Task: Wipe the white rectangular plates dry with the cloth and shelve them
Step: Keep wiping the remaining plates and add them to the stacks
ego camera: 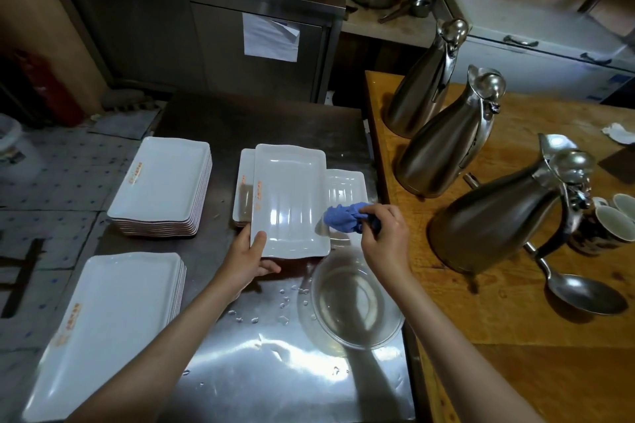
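A white rectangular plate (290, 199) is held above the steel counter, over other white plates (345, 187). My left hand (249, 259) grips its near left corner, thumb on top. My right hand (385, 233) holds a bunched blue cloth (345, 216) against the plate's right edge. A tall stack of white plates (161, 185) stands at the left. Another stack (103, 326) lies at the near left.
A clear glass bowl (355, 304) sits on the wet steel counter (275, 371) below my right hand. On the wooden table (515, 336) to the right stand three steel jugs (498, 216), cups (611, 223) and a large spoon (580, 292).
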